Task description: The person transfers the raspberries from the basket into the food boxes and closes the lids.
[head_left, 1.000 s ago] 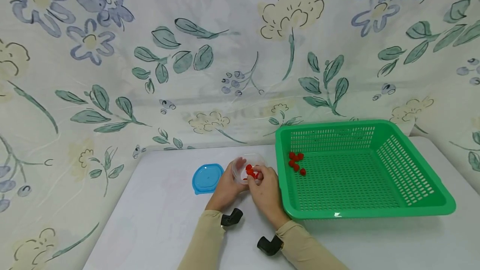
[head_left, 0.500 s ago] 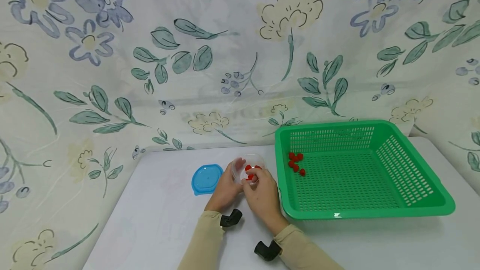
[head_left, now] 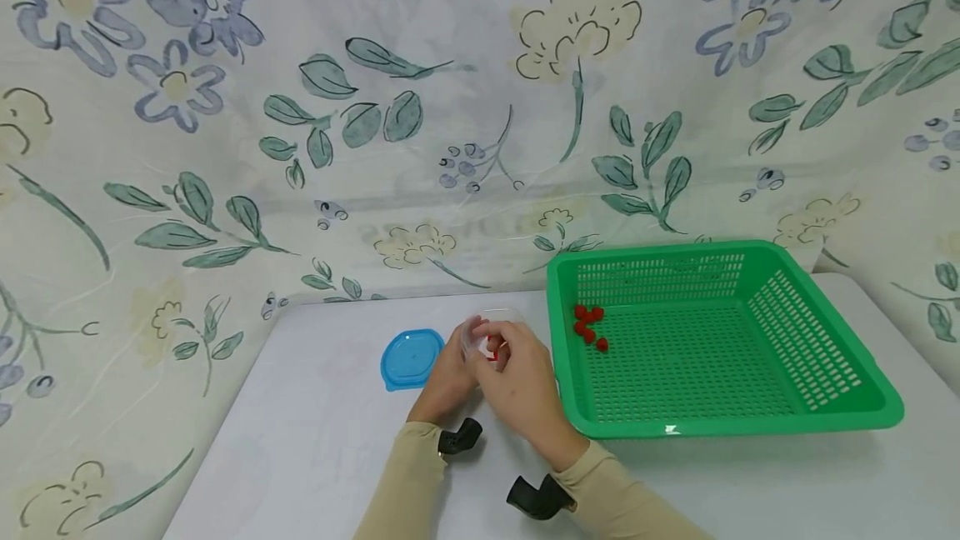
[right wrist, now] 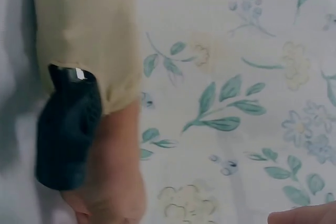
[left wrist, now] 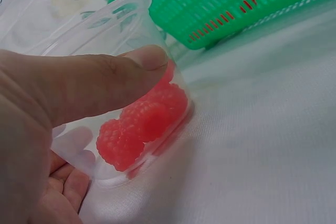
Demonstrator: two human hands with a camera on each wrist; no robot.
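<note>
My left hand grips a clear plastic cup, its thumb along the side. Several raspberries lie at the bottom, seen through the wall in the left wrist view. Over the cup's mouth my right hand bends its fingers, thumb and forefinger apart, with red showing in the gap in the head view. I cannot tell whether those fingers pinch a raspberry. The right wrist view catches only one fingertip of that hand, besides the left wrist and sleeve. A blue lid lies on the table, left of the cup.
A green perforated basket stands right of the hands, its left rim close to the right hand. Several raspberries lie at its left end. Behind the white table hangs a floral cloth. Black wrist cameras are on both wrists.
The right hand has turned and shifted slightly up and left over the cup, covering more of it and the raspberries inside. The left hand, lid and basket stay about where they were.
</note>
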